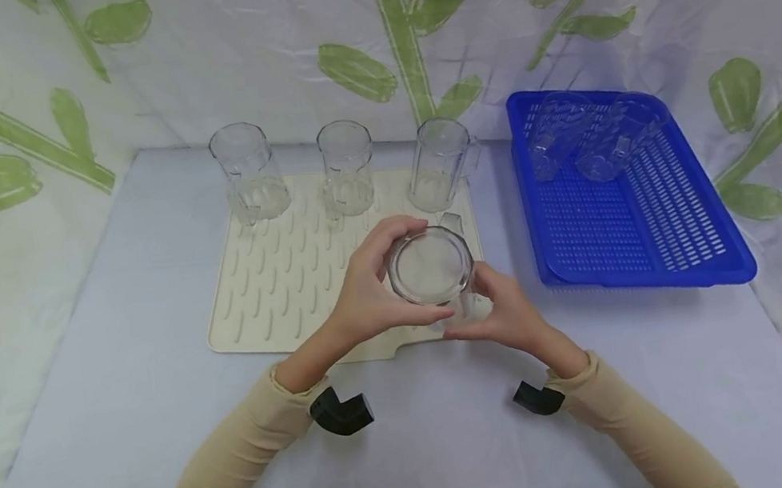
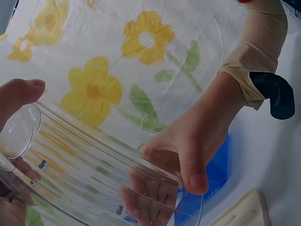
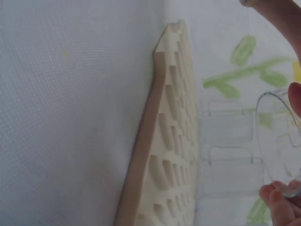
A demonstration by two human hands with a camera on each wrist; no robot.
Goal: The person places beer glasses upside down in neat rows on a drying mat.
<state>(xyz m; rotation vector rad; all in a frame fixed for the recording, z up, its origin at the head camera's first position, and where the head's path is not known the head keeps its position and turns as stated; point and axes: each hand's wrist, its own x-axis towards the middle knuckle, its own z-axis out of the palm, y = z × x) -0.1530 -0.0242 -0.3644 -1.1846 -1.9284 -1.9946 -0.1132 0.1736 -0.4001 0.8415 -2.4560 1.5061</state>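
Observation:
Both hands hold a clear glass mug [image 1: 431,266] above the right part of a beige ribbed drying mat [image 1: 263,311]. The mug's round base faces up toward the head camera. My left hand [image 1: 371,288] curves round the base end, thumb on the near side. Lower down, my right hand [image 1: 507,313] grips the other end; in the left wrist view its thumb and fingers lie at the mug's rim [image 2: 190,207]. The right wrist view catches only fingertips [image 3: 281,207] at that rim. Part of the handle [image 1: 451,222] shows beyond the base.
Three clear mugs stand along the mat's back edge: a left one [image 1: 253,175], a middle one [image 1: 347,168] and a right one [image 1: 436,166]. At the right, a blue plastic basket [image 1: 655,276] holds two more mugs [image 1: 605,151]. A flower-patterned sheet [image 1: 255,66] hangs behind the white table [image 1: 130,306].

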